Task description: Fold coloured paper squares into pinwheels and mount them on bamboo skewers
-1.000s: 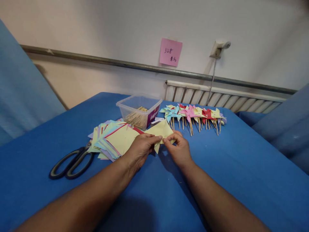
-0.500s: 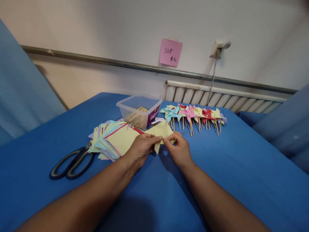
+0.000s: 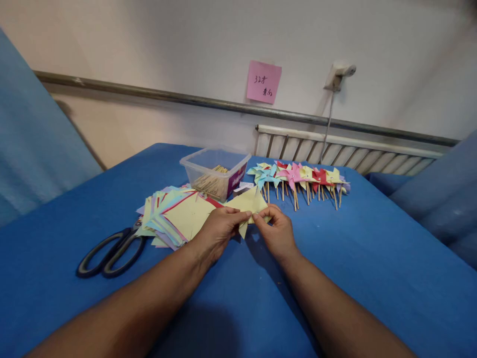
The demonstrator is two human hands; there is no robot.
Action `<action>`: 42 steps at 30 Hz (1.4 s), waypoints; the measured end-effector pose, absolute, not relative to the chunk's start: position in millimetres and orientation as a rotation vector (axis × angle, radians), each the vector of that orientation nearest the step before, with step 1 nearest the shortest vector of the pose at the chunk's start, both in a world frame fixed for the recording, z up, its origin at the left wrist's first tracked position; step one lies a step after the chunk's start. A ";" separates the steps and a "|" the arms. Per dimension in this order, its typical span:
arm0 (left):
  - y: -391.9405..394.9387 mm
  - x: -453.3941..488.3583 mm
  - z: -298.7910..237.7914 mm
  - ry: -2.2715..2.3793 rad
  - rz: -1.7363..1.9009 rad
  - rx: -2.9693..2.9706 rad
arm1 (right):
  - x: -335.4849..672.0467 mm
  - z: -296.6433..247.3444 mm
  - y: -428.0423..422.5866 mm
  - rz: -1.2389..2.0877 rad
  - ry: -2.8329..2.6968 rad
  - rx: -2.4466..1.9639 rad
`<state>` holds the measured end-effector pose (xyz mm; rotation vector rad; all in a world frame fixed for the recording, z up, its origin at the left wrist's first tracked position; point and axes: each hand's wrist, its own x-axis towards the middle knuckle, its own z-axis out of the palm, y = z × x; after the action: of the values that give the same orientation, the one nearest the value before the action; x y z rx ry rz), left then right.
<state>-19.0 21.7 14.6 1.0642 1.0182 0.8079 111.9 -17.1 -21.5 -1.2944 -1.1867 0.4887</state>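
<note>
One sheet of pale yellow paper point(image 3: 244, 200), partly folded, with pointed corners standing out, was held in front of the person, just beyond the near right edge of a paper pile and above the tabletop. Left hand point(image 3: 218, 228): nearly closed, thumb laid flat on the sheet near its middle, pinching it against fingers mostly hidden below. Right hand point(image 3: 278, 229): curled, thumb and forefinger pinching the sheet's right part, the remaining fingers bent in — the two thumb tips very close together; whether they touched could not be told. Left of the sheet, one pile of coloured paper squares point(image 3: 190, 214), fanned out, yellow uppermost, with red, blue and lilac edges below. Beside the pile, one pair of scissors point(image 3: 122, 252), dark handles toward the person, blades partly covered by paper. Behind the pile, one clear plastic tub point(image 3: 190, 171) containing thin wooden sticks point(image 3: 214, 183). To the tub's right, one row of finished pinwheels point(image 3: 292, 174) — blue, pink, yellow, red, lilac — on sticks. Beneath all, one blue tabletop point(image 3: 343, 278). On the wall beyond, one pink note point(image 3: 264, 82), handwritten.
</note>
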 end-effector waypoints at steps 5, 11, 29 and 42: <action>22.9 -19.1 12.8 1.027 0.809 1.070 | 110.9 -19.9 -17.8 0.489 -1.184 -1.299; 23.1 -19.7 11.1 1.067 0.827 1.106 | 110.7 -21.2 -17.7 0.591 -1.139 -1.256; 21.6 -28.8 40.0 1.159 0.553 1.551 | 115.9 -11.2 -20.4 1.263 -0.872 -1.002; 29.5 -25.7 19.9 0.961 0.706 1.203 | 111.7 -19.9 -16.0 1.145 -0.698 -0.938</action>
<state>-25.7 29.5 19.9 1.2034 0.9609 0.7057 111.7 -16.0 -19.9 -0.9376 -0.6976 1.1449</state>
